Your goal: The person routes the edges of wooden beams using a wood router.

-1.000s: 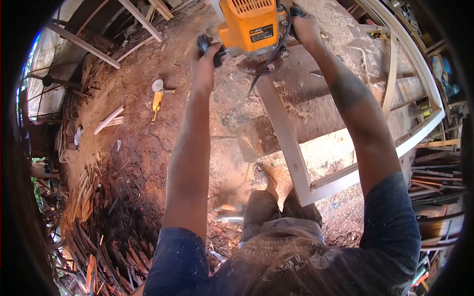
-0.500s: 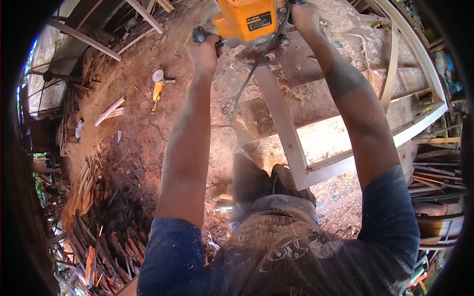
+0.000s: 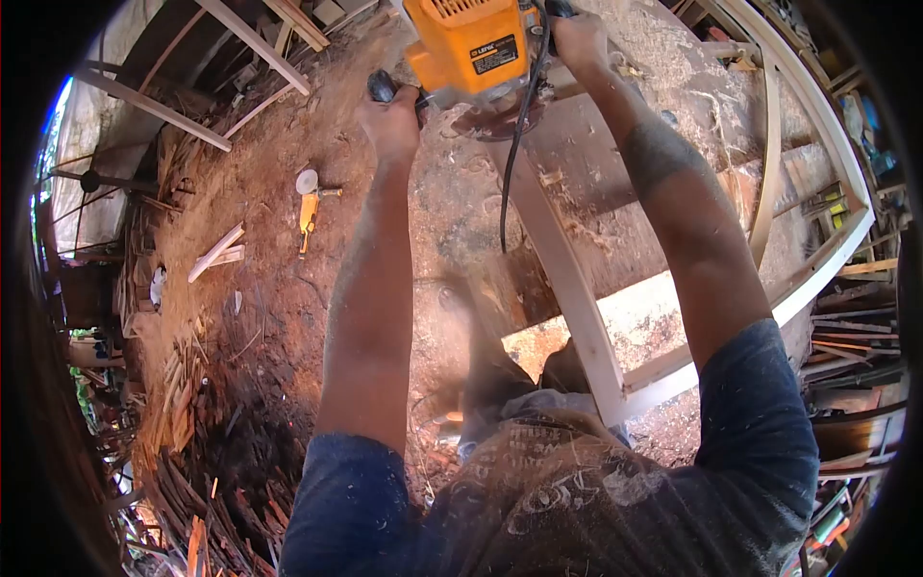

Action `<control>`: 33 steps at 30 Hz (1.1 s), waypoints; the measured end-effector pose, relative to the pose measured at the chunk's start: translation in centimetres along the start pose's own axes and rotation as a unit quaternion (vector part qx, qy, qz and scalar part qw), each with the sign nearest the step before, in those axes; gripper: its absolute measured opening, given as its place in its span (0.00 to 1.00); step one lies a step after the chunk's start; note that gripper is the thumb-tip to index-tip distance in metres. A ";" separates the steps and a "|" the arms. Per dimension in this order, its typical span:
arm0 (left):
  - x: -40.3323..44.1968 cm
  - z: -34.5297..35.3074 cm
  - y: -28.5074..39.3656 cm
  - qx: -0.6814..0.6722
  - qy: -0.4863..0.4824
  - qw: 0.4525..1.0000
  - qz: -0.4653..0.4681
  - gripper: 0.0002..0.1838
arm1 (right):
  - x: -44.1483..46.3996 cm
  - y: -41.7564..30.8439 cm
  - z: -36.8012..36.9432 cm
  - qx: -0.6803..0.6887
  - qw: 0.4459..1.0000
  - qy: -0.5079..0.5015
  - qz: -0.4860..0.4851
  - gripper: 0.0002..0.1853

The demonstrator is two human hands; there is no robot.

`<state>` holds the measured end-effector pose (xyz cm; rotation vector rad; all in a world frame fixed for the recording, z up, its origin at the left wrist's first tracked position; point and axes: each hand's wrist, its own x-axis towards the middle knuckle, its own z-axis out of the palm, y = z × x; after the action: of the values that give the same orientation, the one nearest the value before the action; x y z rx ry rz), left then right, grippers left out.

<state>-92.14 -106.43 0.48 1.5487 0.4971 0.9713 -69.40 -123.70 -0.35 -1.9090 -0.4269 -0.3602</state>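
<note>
An orange wood router (image 3: 469, 48) with two black side handles is at the top of the view, its upper part cut off. My left hand (image 3: 389, 123) is wrapped round the left handle. On the far side, my right hand (image 3: 581, 46) grips the right handle. The router's round base (image 3: 497, 120) rests at the far end of a pale wooden rail (image 3: 567, 274), part of a large angled wooden frame (image 3: 663, 387). A black cord (image 3: 514, 163) hangs down from the router. Where its bit meets the wood is hidden.
An orange angle grinder (image 3: 308, 212) lies on the dusty ground to the left, near some wood offcuts (image 3: 218, 252). Wood scraps (image 3: 183, 394) pile up at lower left. A thick plank (image 3: 615, 226) lies beneath the frame. Stacked timber (image 3: 851, 337) stands at the right.
My hands and the router have shifted slightly left and tilted a little. The frame and the ground sit lower in view. The cord now hangs straighter, away from my legs.
</note>
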 end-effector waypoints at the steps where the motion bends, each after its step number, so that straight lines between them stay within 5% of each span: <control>1: 0.6 0.0 -0.1 -0.002 -0.006 1.000 -0.001 0.04 | 0.7 0.2 0.2 0.001 1.000 -0.010 0.019 0.22; 5: 2.7 0.4 0.0 -0.048 -0.013 0.998 -0.023 0.05 | 1.9 0.4 1.6 0.008 0.998 -0.034 0.057 0.23; 11: 8.4 0.6 -2.3 -0.045 -0.026 0.999 0.005 0.05 | 5.5 0.3 5.4 -0.158 0.981 -0.034 -0.106 0.18; 12: 8.7 0.9 -1.5 -0.049 -0.026 0.998 -0.015 0.05 | 4.9 -1.6 5.5 -0.066 0.998 0.000 -0.009 0.18; 22: 17.6 1.7 -4.2 -0.049 -0.028 0.998 -0.029 0.02 | 9.6 -2.7 11.4 0.033 0.998 0.040 0.032 0.15; 25: 20.3 1.6 -5.4 -0.066 -0.057 0.996 -0.029 0.02 | 11.0 -2.8 12.8 0.076 0.997 0.019 0.019 0.16; 28: 23.1 1.4 -7.1 -0.052 -0.069 0.996 0.003 0.03 | 13.8 -2.1 14.8 -0.048 0.998 -0.020 -0.019 0.17; 33: 26.0 1.7 -7.2 -0.041 -0.067 0.997 -0.011 0.05 | 14.7 -3.6 17.0 0.065 0.995 0.033 -0.069 0.15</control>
<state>-74.73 -85.84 1.54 1.5203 0.3751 0.8549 -57.16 -104.81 2.94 -1.7414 -0.5268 -0.4749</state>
